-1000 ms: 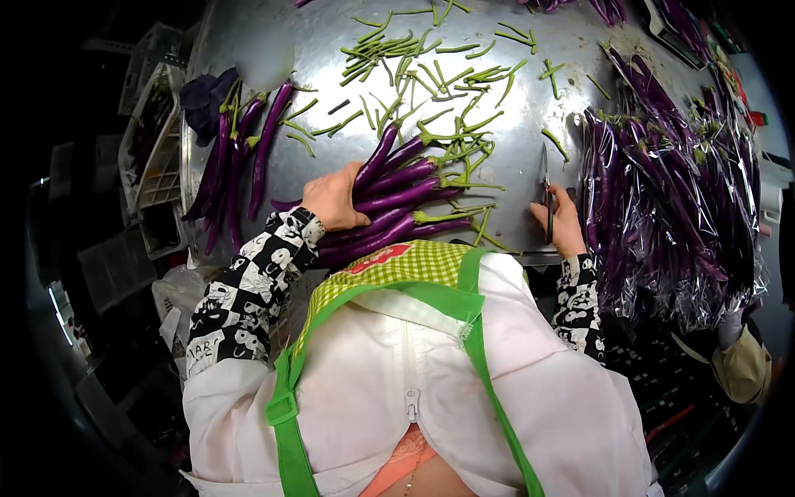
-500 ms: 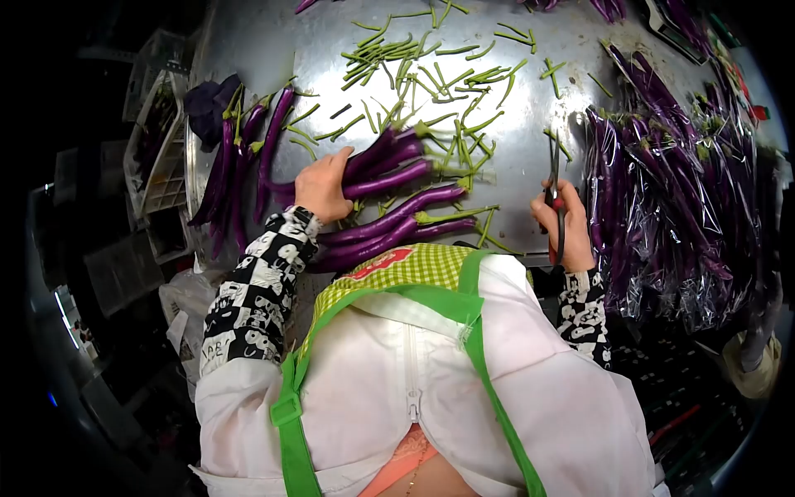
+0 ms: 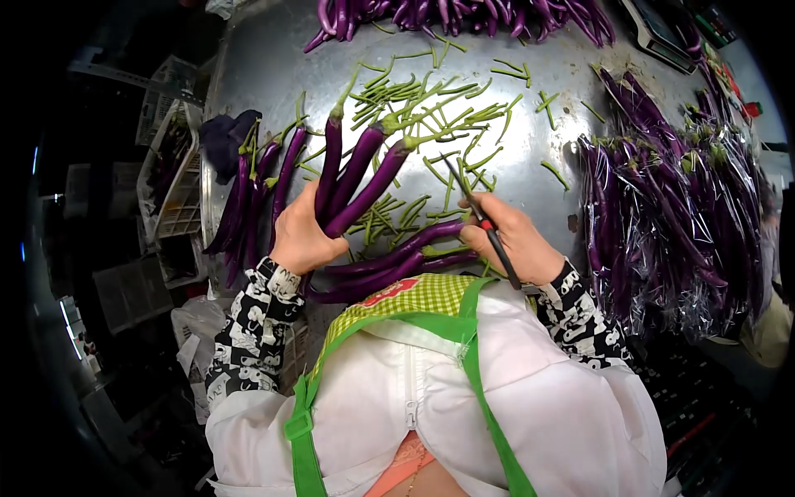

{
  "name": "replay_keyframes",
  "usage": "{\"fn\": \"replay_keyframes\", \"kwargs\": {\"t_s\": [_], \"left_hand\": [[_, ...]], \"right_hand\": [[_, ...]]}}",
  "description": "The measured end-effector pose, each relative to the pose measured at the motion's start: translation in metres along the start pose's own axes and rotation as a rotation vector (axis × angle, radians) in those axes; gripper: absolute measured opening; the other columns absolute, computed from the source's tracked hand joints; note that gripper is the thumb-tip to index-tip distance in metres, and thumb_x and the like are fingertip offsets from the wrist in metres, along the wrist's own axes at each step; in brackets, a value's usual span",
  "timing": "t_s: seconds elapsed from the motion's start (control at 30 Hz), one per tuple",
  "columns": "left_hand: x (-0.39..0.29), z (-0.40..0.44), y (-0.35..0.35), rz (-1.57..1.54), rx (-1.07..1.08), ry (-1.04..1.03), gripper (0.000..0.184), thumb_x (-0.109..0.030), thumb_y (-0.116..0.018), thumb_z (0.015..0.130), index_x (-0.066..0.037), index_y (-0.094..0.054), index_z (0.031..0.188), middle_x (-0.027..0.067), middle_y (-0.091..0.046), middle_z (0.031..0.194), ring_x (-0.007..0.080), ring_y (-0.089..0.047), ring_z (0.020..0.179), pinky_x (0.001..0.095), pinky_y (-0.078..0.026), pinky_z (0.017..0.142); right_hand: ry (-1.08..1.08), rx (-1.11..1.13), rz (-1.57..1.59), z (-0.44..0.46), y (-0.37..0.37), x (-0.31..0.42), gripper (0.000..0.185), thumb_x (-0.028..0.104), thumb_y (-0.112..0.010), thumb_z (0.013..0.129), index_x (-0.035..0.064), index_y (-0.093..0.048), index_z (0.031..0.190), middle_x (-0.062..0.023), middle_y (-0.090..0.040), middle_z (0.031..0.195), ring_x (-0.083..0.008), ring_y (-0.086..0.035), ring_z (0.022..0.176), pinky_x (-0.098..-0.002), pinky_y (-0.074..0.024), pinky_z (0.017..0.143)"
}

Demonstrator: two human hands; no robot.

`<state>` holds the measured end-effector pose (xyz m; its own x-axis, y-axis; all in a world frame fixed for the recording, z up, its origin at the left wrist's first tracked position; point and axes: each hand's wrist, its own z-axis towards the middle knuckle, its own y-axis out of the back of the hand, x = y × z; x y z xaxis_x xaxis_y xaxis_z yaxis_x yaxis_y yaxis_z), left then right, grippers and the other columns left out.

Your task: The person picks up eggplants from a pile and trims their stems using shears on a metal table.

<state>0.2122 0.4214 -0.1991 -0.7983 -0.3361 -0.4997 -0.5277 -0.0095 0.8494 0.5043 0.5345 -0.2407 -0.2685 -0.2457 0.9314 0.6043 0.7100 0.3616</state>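
Observation:
Long purple eggplants (image 3: 358, 172) fan upward from my left hand (image 3: 303, 232), which is closed around their lower ends. Their green stems point up and to the right over the metal table. My right hand (image 3: 515, 242) grips black scissors (image 3: 494, 236) with a touch of red, blades pointing up and left. The thumb and fingers of that hand are close to the tip of another eggplant (image 3: 418, 240), one of several lying along the table's near edge. Whether they touch it I cannot tell. Cut green stem pieces (image 3: 389, 99) lie scattered beyond both hands.
More eggplants (image 3: 240, 203) lie at the left beside a dark cloth (image 3: 224, 142). Bagged eggplants (image 3: 671, 215) in clear plastic are piled at the right. A row of eggplants (image 3: 464, 12) lies along the far side of the metal table (image 3: 273, 50). White crates (image 3: 170, 182) stand off the left edge.
My left hand has moved slightly left and raised the eggplants so their stems point upward. My right hand has brought the scissors leftward, near the eggplants at the near edge.

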Motion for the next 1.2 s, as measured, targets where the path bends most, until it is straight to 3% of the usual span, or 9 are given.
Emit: {"fn": "replay_keyframes", "kwargs": {"t_s": [0.03,0.37,0.47,0.57,0.67,0.7,0.83,1.1,1.2], "left_hand": [[0.0,-0.002,-0.002,0.029,-0.015,-0.017,0.069,-0.011,-0.071,0.056,-0.003,-0.05,0.121,0.0177,-0.065,0.095,0.0356,-0.065,0.088,0.0392,-0.05,0.08],[0.007,-0.009,-0.019,0.231,-0.216,-0.093,0.074,-0.009,-0.073,0.056,-0.007,-0.049,0.125,0.0147,-0.061,0.101,0.0363,-0.061,0.094,0.0419,-0.049,0.08],[0.006,-0.008,-0.016,0.374,-0.263,-0.071,0.075,-0.008,-0.075,0.056,-0.009,-0.049,0.126,0.0123,-0.056,0.099,0.0336,-0.058,0.092,0.0423,-0.048,0.078],[0.012,-0.005,-0.019,0.44,-0.356,-0.13,0.076,-0.007,-0.076,0.055,-0.01,-0.05,0.126,0.0103,-0.054,0.095,0.0317,-0.057,0.089,0.0415,-0.046,0.075],[0.007,-0.004,-0.017,0.477,-0.386,-0.172,0.078,-0.007,-0.077,0.055,-0.01,-0.049,0.128,0.0091,-0.054,0.094,0.0302,-0.057,0.087,0.0405,-0.045,0.074],[0.006,-0.003,-0.018,0.476,-0.386,-0.174,0.078,-0.007,-0.077,0.055,-0.01,-0.049,0.128,0.0091,-0.054,0.094,0.0302,-0.057,0.087,0.0405,-0.045,0.074],[0.004,-0.002,-0.02,0.494,-0.419,-0.224,0.08,-0.007,-0.078,0.054,-0.01,-0.05,0.129,0.0083,-0.054,0.094,0.0288,-0.056,0.086,0.0398,-0.044,0.073],[0.002,-0.004,-0.019,0.533,-0.41,-0.214,0.082,-0.008,-0.08,0.052,-0.012,-0.05,0.128,0.0082,-0.055,0.098,0.0308,-0.057,0.088,0.04,-0.045,0.076],[0.004,-0.004,-0.021,0.522,-0.41,-0.225,0.08,-0.009,-0.08,0.053,-0.012,-0.051,0.127,0.0087,-0.055,0.097,0.0308,-0.057,0.087,0.0406,-0.045,0.075]], "right_hand": [[0.055,-0.007,-0.026,0.004,-0.002,0.001,0.039,0.031,-0.064,0.091,-0.0003,-0.055,0.112,-0.0154,-0.056,0.073,-0.0341,-0.059,0.069,-0.0387,-0.0478,0.065],[0.092,-0.074,0.043,-0.001,-0.028,-0.011,0.029,0.027,-0.061,0.094,-0.0003,-0.056,0.1,-0.019,-0.059,0.072,-0.0356,-0.059,0.063,-0.0387,-0.0483,0.059],[0.096,-0.11,0.026,-0.008,-0.027,-0.015,0.028,0.027,-0.06,0.096,-0.0004,-0.057,0.096,-0.015,-0.057,0.067,-0.029,-0.059,0.061,-0.0358,-0.0477,0.058],[-0.293,0.149,0.368,-0.011,-0.012,0.006,0.036,0.038,-0.046,0.101,0.0043,-0.057,0.108,0.0006,-0.054,0.072,-0.0081,-0.052,0.06,-0.0249,-0.0443,0.055],[-0.248,0.191,0.56,-0.003,-0.013,0.017,0.045,0.043,-0.044,0.101,-0.0008,-0.054,0.1,-0.0057,-0.056,0.072,-0.0115,-0.056,0.057,-0.0268,-0.0462,0.052],[-0.251,0.23,0.563,0.002,-0.012,0.015,0.057,0.054,-0.039,0.1,-0.0004,-0.053,0.106,-0.0047,-0.056,0.074,-0.0104,-0.056,0.057,-0.0254,-0.0463,0.051],[-0.414,0.23,0.715,0.017,-0.013,0.014,0.07,0.065,-0.037,0.095,-0.0011,-0.054,0.108,-0.003,-0.055,0.072,-0.009,-0.056,0.057,-0.0237,-0.0476,0.051],[-0.416,0.22,0.71,0.025,-0.014,0.015,0.068,0.062,-0.039,0.096,-0.0027,-0.056,0.105,-0.0026,-0.054,0.069,-0.0081,-0.055,0.055,-0.0237,-0.0459,0.049],[-0.444,0.167,0.558,0.03,-0.019,0.007,0.059,0.055,-0.045,0.097,-0.0035,-0.056,0.097,-0.0084,-0.057,0.067,-0.0157,-0.055,0.051,-0.029,-0.045,0.048]]}}
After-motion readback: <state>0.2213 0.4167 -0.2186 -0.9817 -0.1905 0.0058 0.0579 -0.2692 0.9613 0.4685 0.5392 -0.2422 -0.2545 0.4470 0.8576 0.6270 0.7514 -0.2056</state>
